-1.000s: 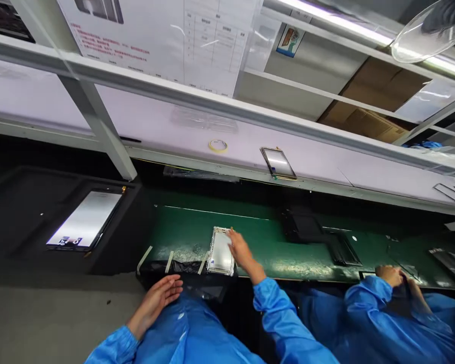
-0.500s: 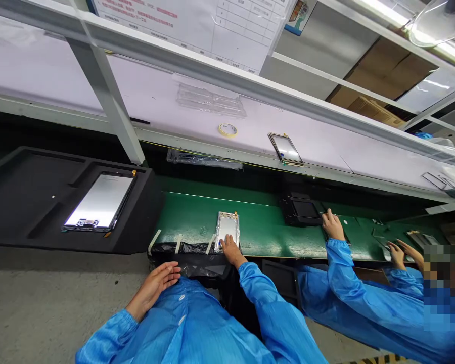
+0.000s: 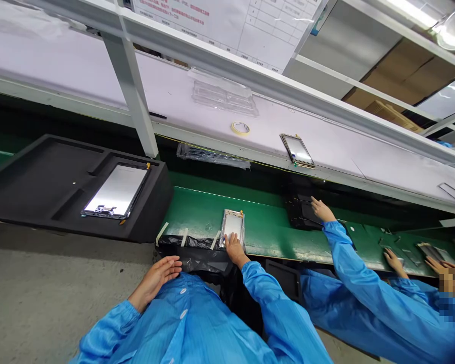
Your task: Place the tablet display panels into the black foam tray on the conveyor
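A display panel (image 3: 233, 223) with a pale face, silvery edges and an orange tab lies on the green worktop in front of me. My right hand (image 3: 235, 249) rests on its lower end, fingers extended over the surface. My left hand (image 3: 160, 277) hovers near my body, left of the panel, with fingers loosely extended and nothing in it. Just beyond it, a black plastic bag (image 3: 197, 253) hangs from the worktop's edge, fixed with strips of tape. On the left, a larger display panel (image 3: 116, 189) lies on a black foam tray (image 3: 76, 156).
A tape roll (image 3: 240, 128), clear plastic sleeves (image 3: 223, 97) and a stack of panels (image 3: 298, 150) lie on the white shelf. To the right, a co-worker's hand (image 3: 323, 210) is beside black trays (image 3: 299, 207). A slanted white post (image 3: 132, 96) stands at left.
The view has shifted slightly left, so things sit farther right. The co-worker's hand has moved left to the black trays. My hands keep nearly the same position.
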The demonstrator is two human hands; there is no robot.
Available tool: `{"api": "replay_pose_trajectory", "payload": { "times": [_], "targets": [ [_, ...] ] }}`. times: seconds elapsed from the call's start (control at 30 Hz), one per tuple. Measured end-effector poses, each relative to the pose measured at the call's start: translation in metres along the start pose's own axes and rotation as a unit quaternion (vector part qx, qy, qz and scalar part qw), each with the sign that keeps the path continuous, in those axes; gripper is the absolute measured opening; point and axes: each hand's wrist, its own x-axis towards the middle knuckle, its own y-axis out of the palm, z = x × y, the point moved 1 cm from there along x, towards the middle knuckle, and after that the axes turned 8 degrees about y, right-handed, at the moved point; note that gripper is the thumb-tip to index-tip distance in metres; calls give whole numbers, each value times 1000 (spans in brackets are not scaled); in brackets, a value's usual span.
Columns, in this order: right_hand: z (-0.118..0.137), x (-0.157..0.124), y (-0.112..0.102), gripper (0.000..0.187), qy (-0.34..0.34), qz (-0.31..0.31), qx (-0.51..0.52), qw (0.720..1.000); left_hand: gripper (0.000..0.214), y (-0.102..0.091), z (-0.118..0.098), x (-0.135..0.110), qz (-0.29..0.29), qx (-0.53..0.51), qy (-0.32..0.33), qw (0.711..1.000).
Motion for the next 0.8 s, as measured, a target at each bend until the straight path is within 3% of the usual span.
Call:
{"api": "replay_pose_trajectory", "payload": {
  "times": [0.13,0.23,0.33,0.43,0.53,0.6,0.7,0.8],
  "targets": [
    [-6,-5,-17,63,0,-11,7,1000,25,-2,4,7,10,5,2,1000],
    [-10,-7,-33,60,-5,-17,7,1000,27,8,9,21,42,15,-20,999],
    [-9,-11,-48,61,-10,-39,25,999,29,36,15,46,89,-13,-82,993],
    [1,-23,-55,61,-18,-77,73,994,33,78,24,80,116,-50,-130,983],
    [19,-45,-56,53,-49,-124,136,982,43,115,37,112,133,-80,-163,974],
    [31,-60,-58,43,-86,-149,197,965,40,127,44,123,140,-99,-173,970],
    [41,-77,-70,31,-126,-161,307,929,28,124,49,119,144,-118,-173,967],
    [45,-82,-89,36,-134,-145,402,894,31,108,43,102,160,-131,-158,965]
  ]
}}
